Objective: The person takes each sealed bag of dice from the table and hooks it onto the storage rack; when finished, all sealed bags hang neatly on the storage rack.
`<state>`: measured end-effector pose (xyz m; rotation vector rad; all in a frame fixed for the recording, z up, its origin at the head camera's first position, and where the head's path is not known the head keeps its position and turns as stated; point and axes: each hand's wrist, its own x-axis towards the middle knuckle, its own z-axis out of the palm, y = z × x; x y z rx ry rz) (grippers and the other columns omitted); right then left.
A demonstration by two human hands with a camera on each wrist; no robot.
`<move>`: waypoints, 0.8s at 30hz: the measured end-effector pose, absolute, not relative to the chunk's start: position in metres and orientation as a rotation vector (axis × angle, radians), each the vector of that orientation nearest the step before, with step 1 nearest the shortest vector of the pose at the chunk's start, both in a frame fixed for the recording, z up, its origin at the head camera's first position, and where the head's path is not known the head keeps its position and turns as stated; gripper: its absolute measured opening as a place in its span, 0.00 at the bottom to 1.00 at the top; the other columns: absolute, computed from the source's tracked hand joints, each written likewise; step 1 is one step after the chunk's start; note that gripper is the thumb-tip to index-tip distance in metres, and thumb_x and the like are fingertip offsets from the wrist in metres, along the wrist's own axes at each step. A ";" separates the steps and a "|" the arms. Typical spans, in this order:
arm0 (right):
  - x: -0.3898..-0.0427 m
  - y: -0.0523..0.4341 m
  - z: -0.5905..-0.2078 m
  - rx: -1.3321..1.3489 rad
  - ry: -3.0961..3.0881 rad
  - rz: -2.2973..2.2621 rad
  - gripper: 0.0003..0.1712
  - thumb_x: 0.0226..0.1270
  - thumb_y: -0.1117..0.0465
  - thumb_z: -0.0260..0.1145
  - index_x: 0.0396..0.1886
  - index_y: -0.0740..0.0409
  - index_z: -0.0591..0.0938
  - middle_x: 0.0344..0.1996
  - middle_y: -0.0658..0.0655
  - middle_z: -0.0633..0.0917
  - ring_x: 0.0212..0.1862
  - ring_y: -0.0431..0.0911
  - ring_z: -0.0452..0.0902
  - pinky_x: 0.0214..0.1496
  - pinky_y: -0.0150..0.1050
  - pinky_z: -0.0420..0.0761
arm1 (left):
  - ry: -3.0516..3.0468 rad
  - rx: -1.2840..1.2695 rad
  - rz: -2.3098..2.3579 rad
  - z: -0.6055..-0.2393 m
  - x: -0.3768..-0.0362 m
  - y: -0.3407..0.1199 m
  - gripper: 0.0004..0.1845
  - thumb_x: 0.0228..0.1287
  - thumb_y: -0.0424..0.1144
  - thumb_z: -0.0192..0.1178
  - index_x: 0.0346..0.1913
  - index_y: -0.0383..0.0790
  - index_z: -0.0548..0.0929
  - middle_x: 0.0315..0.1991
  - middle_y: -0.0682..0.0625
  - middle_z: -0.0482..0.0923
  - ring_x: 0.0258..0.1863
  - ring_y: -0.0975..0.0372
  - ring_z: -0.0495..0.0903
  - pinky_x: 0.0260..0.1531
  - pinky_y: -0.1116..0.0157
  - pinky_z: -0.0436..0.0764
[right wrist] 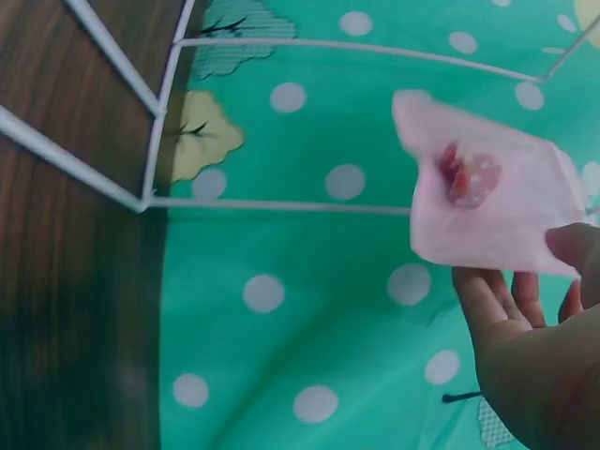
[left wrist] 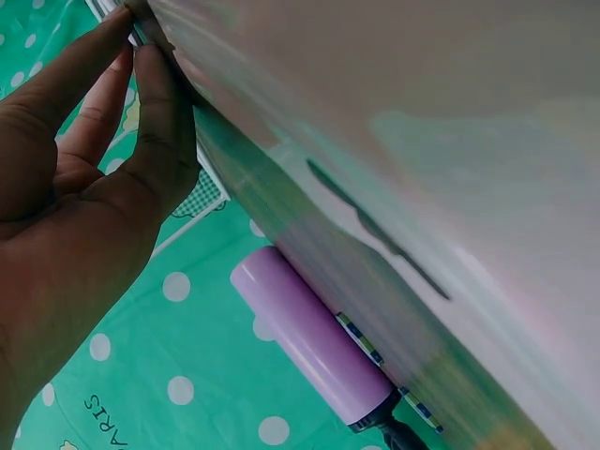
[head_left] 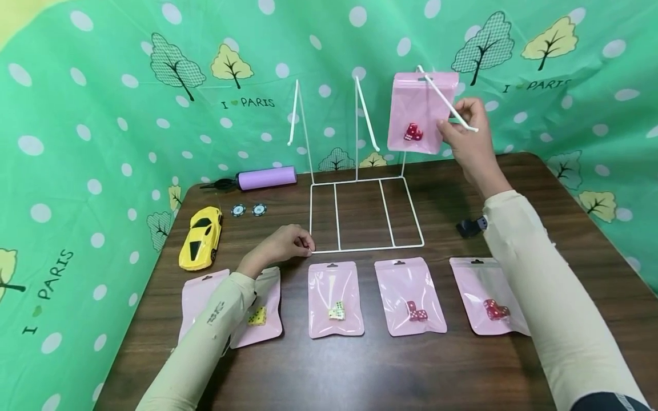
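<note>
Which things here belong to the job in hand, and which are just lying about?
In use:
- white wire rack, steadied by the left hand
- pink pouch of red dice, held at the rack's hook by the right hand
- pink pouches on the table

Lying about:
- yellow toy car
- purple air pump
- two poker chips

Your head camera is looking forward and down across the whole bench (head_left: 360, 365). Your left wrist camera is sitting very close beside its fingers (left wrist: 155, 112), facing the purple pump (left wrist: 309, 342). Your right wrist camera is sharing the wire rack (right wrist: 141, 202) with the head view.
</note>
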<state>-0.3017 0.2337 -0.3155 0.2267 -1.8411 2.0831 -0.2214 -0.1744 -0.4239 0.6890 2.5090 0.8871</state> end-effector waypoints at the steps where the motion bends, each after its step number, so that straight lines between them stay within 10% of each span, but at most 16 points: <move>1: -0.302 0.236 -0.318 0.235 -1.836 2.092 0.16 0.75 0.74 0.66 0.51 0.54 0.72 0.46 0.55 0.77 0.33 0.40 0.77 0.40 0.26 0.81 | 2.510 0.686 0.885 -0.424 -0.221 -0.174 0.02 0.72 0.29 0.71 0.39 0.34 0.89 0.38 0.48 0.84 0.39 0.59 0.81 0.43 0.63 0.82; 9: -0.296 0.251 -0.328 0.223 -1.820 2.080 0.15 0.79 0.71 0.64 0.55 0.53 0.70 0.55 0.55 0.74 0.57 0.46 0.84 0.53 0.28 0.83 | 2.513 0.706 0.878 -0.424 -0.223 -0.174 0.02 0.71 0.28 0.71 0.38 0.36 0.90 0.38 0.48 0.84 0.38 0.60 0.82 0.42 0.64 0.82; 24: -0.284 0.266 -0.332 0.151 -1.878 1.953 0.30 0.80 0.69 0.64 0.77 0.54 0.70 0.58 0.53 0.77 0.56 0.42 0.81 0.53 0.26 0.79 | 2.502 0.676 0.874 -0.423 -0.223 -0.173 0.02 0.70 0.29 0.72 0.39 0.37 0.90 0.39 0.48 0.83 0.39 0.59 0.81 0.42 0.63 0.82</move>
